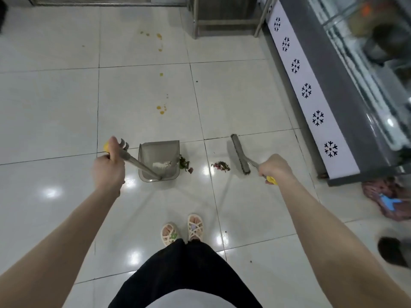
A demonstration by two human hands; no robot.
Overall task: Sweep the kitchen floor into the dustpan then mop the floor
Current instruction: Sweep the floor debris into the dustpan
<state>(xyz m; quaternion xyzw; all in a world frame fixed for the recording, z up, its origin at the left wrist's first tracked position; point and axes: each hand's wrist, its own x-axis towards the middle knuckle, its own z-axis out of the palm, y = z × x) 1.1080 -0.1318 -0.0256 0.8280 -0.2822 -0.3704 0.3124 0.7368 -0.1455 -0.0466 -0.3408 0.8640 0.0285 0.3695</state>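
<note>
My left hand [109,167] grips the long handle of a grey dustpan [165,150], whose pan stands on the white tiled floor with its mouth facing right. A white scrap [162,165] lies inside the pan. My right hand [274,168] grips the handle of a grey broom [240,153], its head on the floor to the right of the pan. Two small heaps of green and pink debris lie between them: one heap [185,164] at the pan's mouth, the other heap [220,166] just left of the broom head.
Yellow-orange spill spots [162,108] trail up the tiles ahead. A grey freezer cabinet [329,103] with snowflake marks runs along the right, a metal stand [222,21] at the back. A pink cloth [387,198] lies at the right. My sandalled feet [183,228] stand behind the pan.
</note>
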